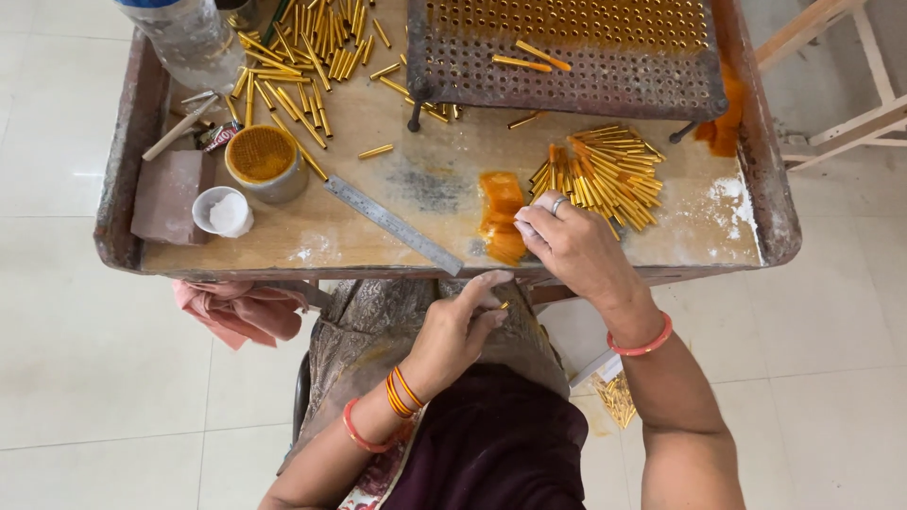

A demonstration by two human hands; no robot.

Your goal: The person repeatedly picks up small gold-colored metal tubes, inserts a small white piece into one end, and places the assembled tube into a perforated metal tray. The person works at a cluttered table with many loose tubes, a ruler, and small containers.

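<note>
left hand [463, 326] pinches one gold tube [504, 305] at its fingertips, over our lap | right hand [567, 241] closed on orange strips [501, 217], tube pile [605, 175] just beyond it | judgement: we peel one strip only, keep tube steady

Both hands [576, 247] [461, 331] curled, fingers seemingly pinched.

One steel ruler [394, 225], one perforated tray [567, 57] at twelve o'clock. Two small cups [248, 184] at nine. Gold tubes [605, 175]: too many to count.
</note>
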